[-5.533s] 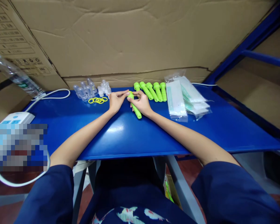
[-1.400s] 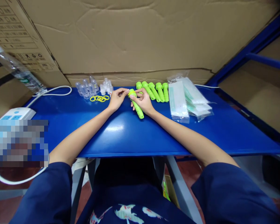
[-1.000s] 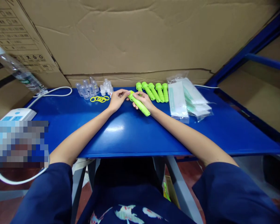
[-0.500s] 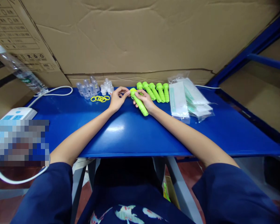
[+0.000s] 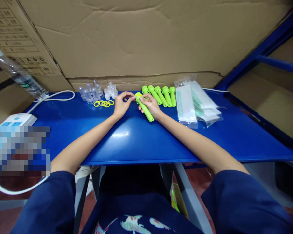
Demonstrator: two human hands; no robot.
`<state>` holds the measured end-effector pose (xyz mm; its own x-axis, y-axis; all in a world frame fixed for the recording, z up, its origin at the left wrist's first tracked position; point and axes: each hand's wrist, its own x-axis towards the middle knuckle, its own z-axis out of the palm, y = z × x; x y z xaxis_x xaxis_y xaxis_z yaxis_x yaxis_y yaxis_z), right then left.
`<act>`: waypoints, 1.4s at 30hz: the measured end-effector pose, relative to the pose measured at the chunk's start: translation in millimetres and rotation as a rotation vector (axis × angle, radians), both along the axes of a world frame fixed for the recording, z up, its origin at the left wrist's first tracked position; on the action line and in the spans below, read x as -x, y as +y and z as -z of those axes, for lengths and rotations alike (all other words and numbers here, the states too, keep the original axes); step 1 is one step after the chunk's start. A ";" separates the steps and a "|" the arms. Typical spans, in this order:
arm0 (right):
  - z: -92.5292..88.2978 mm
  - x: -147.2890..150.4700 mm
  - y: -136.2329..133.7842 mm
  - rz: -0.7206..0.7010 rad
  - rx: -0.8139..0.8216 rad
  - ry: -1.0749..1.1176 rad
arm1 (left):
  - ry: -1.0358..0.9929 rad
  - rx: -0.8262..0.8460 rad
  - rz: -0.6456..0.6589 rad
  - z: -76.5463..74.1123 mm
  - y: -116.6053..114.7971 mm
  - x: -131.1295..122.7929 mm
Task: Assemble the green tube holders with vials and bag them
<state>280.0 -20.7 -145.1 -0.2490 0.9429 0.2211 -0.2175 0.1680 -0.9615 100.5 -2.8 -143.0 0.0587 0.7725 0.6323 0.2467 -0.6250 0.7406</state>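
Observation:
A lime-green flashlight-shaped tube is gripped by my right hand, its wide head up and left, its narrow tail toward me. At that head, my left hand pinches with thumb and forefinger on a thin yellow ring, which appears to lie around the head; the fingertips partly hide it. Several loose yellow rings lie left of my left hand. Behind them stand clear plastic domed pieces and smaller whitish caps. More green tubes lie in a row beyond my right hand.
Clear bags with white and green contents lie on the right of the blue table. A water bottle leans at the back left, near a white power strip and its cable. Cardboard walls off the back.
Both hands keep nearly the same hold on the green tube, with only slight finger movement at its head. The whole view has shifted slightly.

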 end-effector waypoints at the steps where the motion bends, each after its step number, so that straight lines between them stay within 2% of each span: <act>1: 0.2 0.3 -0.1 0.001 -0.005 -0.001 | -0.004 0.006 -0.010 0.2 -0.1 -0.4; 13: 6.6 3.5 -2.7 0.060 -0.117 -0.055 | 0.062 -0.013 -0.014 0.2 -1.7 0.0; 25: 9.8 2.0 -3.3 0.056 -0.117 -0.061 | 0.101 -0.043 0.065 3.7 2.7 3.2; 42: 10.6 1.3 -3.5 0.064 -0.110 -0.073 | 0.207 -0.080 0.077 8.9 3.3 1.4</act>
